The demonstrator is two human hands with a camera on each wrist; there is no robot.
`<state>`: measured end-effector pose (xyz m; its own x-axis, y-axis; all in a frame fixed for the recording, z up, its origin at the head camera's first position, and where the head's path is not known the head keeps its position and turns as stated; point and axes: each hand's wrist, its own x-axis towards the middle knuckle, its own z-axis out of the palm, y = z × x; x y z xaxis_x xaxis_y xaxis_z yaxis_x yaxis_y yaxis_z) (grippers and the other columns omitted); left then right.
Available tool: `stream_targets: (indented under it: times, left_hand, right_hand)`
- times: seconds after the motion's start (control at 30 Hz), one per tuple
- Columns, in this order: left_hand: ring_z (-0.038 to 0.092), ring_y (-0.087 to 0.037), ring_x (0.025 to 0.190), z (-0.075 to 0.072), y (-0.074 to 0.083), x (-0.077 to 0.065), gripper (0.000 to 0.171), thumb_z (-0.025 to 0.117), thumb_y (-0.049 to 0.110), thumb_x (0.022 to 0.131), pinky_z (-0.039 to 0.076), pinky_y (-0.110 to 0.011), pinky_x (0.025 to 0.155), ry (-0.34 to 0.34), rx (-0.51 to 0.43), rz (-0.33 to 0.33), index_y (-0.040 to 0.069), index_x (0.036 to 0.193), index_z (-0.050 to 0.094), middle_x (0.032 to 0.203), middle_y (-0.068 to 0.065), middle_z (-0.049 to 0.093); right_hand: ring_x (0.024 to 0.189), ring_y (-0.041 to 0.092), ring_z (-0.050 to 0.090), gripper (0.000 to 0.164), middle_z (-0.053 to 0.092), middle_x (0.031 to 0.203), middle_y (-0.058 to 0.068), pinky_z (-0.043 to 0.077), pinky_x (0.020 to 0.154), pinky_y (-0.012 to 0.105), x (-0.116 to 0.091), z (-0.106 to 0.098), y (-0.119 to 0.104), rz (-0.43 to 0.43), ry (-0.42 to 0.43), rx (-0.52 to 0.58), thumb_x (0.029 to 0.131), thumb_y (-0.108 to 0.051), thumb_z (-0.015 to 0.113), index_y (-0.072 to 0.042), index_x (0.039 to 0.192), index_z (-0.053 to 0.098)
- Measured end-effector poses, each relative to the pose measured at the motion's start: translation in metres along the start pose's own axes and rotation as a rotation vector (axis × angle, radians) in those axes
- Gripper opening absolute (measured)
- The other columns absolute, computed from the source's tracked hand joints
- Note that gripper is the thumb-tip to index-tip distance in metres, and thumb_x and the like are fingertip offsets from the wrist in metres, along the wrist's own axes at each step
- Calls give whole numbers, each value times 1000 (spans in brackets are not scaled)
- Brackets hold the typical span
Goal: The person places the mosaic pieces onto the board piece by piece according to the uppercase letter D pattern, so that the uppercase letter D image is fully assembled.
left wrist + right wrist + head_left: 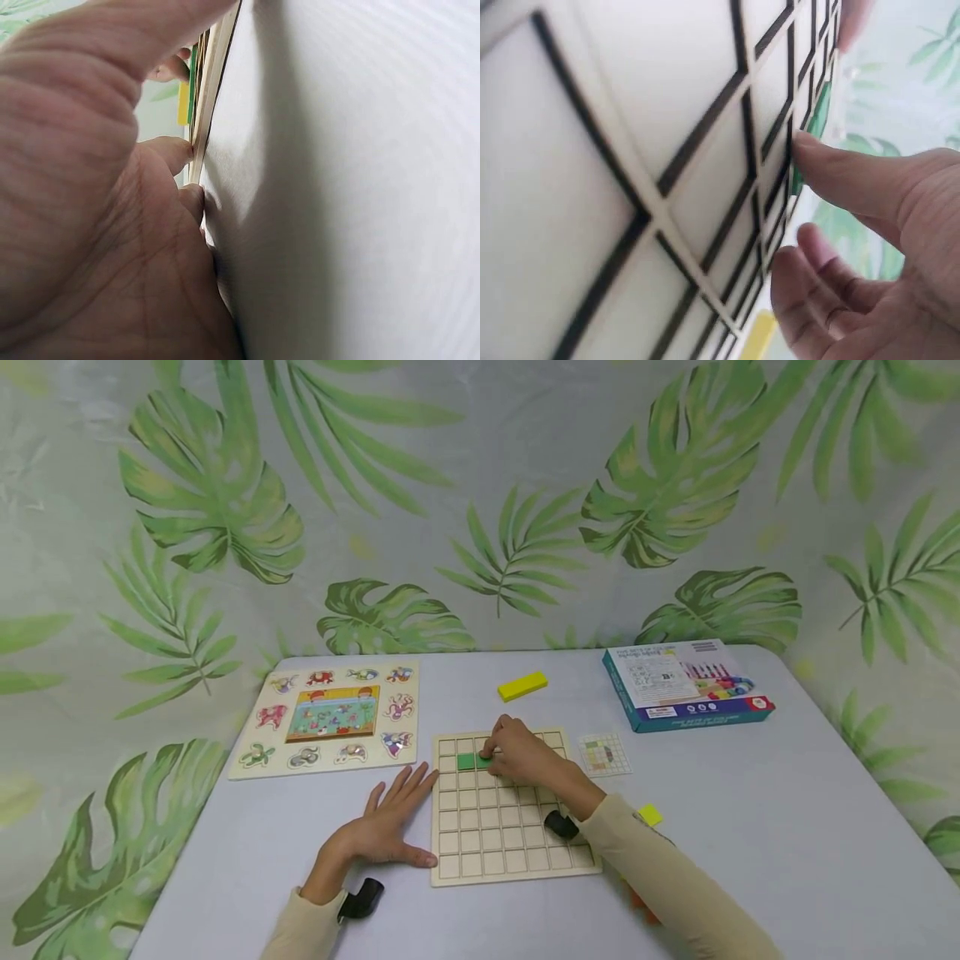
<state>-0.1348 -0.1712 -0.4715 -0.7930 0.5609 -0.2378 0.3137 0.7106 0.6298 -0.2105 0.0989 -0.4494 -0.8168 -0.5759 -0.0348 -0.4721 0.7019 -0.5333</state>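
A square wooden grid board [491, 841] lies flat on the white table. Two green tiles stand out in its upper left part: one green tile [466, 762] sits uncovered in a cell, and just right of it my right hand [528, 758] pinches the other green tile [484, 762]. In the right wrist view the thumb [847, 172] presses at the green pieces along the board's far side. My left hand [386, 827] rests on the table with fingers spread straight, fingertips and thumb right at the board's left edge.
Behind the board lies a yellow bar [522, 686]. A printed pattern card [605, 754] is to the right, with a boxed game [686, 693] farther back. At left is a sea-animal puzzle board [327, 762]. A yellow piece [650, 814] and orange pieces [642, 906] show beside my right sleeve.
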Motion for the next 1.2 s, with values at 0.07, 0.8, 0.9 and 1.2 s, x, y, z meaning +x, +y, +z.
stream_targets:
  times: [0.07, 0.8, 0.9, 1.2]
  left_hand:
    - [-10, -38, 155, 0, -1, 1, 122, 86, 47, 73, -8, -68, 116, 0, 2, 2, 11, 162, 10, 170, -13, -2]
    - [-10, -37, 155, 1, -2, 1, 123, 87, 48, 72, -7, -67, 117, 8, 10, 9, 12, 162, 12, 170, -12, -1]
    - [-10, -38, 155, 1, -2, 2, 123, 88, 47, 71, -8, -67, 116, 10, 6, 10, 12, 162, 12, 170, -12, -1]
    - [-9, -38, 155, 0, 1, 0, 123, 89, 43, 71, -8, -67, 117, 13, -16, -3, 10, 162, 13, 170, -13, 0]
  right_hand:
    - [105, 27, 47, 20, 54, 113, 10, 47, 87, 40, -3, -2, -4, 39, -19, -9, 90, -10, 75, -6, 110, 77]
    - [127, 34, 52, 50, 55, 138, 16, 45, 104, 51, -25, -18, 13, -58, -122, -24, 93, -14, 71, -5, 140, 56]
    - [125, 32, 54, 48, 57, 136, 14, 46, 104, 49, -33, -21, 14, -32, -96, -36, 91, -15, 74, -7, 136, 60]
    - [122, 29, 57, 40, 62, 131, 9, 47, 103, 50, -68, -32, 27, -73, -97, -34, 90, -19, 75, -7, 128, 66]
